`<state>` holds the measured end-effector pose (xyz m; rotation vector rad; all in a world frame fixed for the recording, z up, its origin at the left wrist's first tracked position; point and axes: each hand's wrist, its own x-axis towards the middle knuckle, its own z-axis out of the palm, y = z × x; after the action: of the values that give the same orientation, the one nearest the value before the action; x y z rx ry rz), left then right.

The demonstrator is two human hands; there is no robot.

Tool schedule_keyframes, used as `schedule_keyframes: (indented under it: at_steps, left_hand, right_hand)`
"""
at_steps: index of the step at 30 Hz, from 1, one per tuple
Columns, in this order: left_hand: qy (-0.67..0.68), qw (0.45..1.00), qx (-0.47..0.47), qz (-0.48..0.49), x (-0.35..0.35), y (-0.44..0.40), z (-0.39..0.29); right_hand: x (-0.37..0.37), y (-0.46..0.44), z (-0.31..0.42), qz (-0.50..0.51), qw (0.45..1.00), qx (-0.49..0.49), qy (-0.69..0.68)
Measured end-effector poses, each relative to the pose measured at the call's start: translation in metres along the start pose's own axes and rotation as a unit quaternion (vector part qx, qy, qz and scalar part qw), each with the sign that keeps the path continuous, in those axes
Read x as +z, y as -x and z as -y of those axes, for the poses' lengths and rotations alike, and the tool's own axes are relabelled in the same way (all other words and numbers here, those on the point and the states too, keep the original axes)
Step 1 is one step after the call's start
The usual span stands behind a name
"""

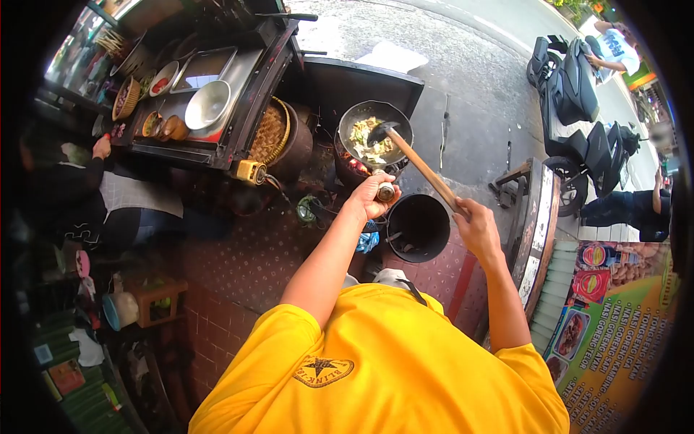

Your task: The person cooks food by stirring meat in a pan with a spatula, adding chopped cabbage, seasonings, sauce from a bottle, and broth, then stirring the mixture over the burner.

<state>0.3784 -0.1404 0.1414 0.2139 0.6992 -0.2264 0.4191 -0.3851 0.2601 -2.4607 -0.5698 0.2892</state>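
Observation:
My left hand (370,198) is closed around the short handle (385,191) of a wok (402,120). The wok sits over glowing coals (357,166) in a round stove. Chopped food (366,135), pale with some green and yellow, lies in the wok. My right hand (477,226) grips the end of a long wooden handle belonging to a ladle (428,172). Its dark metal head rests in the food, and whether it holds any is hidden. Below the wok, between my forearms, stands a black bucket (418,228).
A food cart (246,94) at left carries a metal bowl (207,104) and several dishes. Beside the stove is a woven basket (271,134). A person's hand (102,147) shows far left. On the right are a bench (531,239), parked motorbikes (571,94) and a menu banner (614,325).

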Motion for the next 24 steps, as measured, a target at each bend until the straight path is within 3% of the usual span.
schedule_keyframes:
  at_steps: [5, 7, 12, 13, 15, 17, 19, 23, 24]
  left_hand:
    - [-0.035, 0.996, -0.047, 0.067, -0.022, 0.014, -0.001]
    - [-0.111, 0.994, 0.012, 0.018, -0.041, 0.035, 0.005]
    - [-0.172, 0.980, 0.052, -0.091, -0.147, 0.101, 0.006]
    - [-0.205, 0.967, 0.073, -0.130, -0.177, 0.112, 0.009]
    - [-0.272, 0.932, 0.093, -0.220, -0.236, 0.137, 0.016]
    - [-0.343, 0.879, 0.106, -0.313, -0.289, 0.160, 0.021]
    - [-0.332, 0.867, 0.102, -0.358, -0.332, 0.191, 0.026]
    - [-0.240, 0.871, 0.103, -0.417, -0.415, 0.231, 0.046]
    - [-0.321, 0.879, 0.144, -0.323, -0.466, 0.237, 0.050]
  right_hand:
    - [0.014, -0.006, -0.014, 0.018, 0.997, 0.035, -0.070]
    - [-0.007, 0.010, -0.005, 0.019, 0.997, 0.057, -0.050]
    - [-0.019, 0.037, 0.000, 0.060, 0.986, 0.126, -0.088]
    - [-0.001, 0.035, -0.003, 0.057, 0.986, 0.127, -0.087]
    - [0.033, 0.028, 0.007, 0.002, 0.998, 0.032, -0.053]
    - [0.041, 0.021, 0.032, -0.007, 0.998, 0.036, -0.044]
    - [0.050, 0.021, 0.047, -0.058, 0.994, 0.063, -0.067]
    - [0.051, 0.015, 0.047, -0.080, 0.994, 0.057, -0.039]
    - [0.050, 0.018, 0.048, -0.077, 0.992, 0.078, -0.054]
